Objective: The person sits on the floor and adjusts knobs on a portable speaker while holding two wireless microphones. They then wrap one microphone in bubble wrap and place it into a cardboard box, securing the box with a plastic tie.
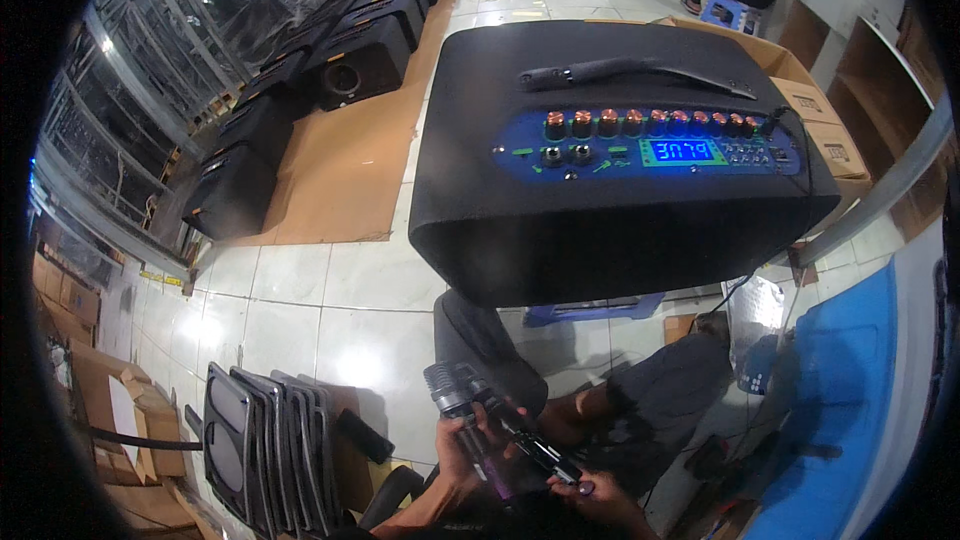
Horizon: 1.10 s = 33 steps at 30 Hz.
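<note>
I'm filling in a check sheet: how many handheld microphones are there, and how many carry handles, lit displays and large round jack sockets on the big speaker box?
Microphones: 2
Carry handle: 1
Lit display: 1
Large round jack sockets: 2
Total: 6

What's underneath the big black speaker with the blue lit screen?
Below the near edge of the speaker, part of a blue stool or stand shows. The speaker covers the rest of it, so I can't tell its full shape.
</note>
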Motion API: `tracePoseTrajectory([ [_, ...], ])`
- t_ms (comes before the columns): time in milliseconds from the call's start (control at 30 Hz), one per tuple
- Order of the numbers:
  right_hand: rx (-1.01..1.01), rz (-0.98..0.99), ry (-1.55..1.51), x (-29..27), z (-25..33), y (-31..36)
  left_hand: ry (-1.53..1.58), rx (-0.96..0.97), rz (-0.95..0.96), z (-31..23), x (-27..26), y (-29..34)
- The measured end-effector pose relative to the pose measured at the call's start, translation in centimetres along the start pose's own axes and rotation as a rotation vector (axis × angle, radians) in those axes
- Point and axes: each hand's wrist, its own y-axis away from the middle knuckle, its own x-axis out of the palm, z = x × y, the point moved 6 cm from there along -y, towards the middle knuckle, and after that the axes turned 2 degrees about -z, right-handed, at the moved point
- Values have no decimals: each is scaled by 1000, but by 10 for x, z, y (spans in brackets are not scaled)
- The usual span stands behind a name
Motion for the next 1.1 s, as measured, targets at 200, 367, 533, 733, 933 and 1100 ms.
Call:
tracePoseTrajectory([
  [200,31,46,-67,40,31,0,-101,74,-80,-2,1,-2],
  [367,-340,-234,202,44,77,-2,-286,107,-214,-2,-7,3],
  [533,-664,-525,428,51,87,-5,-239,58,-190,0,-19,6],
  [733,-521,-448,343,53,69,-15,-335,208,-59,-5,-36,11],
  [933,-344,-204,219,52,82,-9,-546,225,-34,-1,-39,25],
  [1100,-303,-128,126,52,80,-9,-394,155,-72,12,-37,30],
])
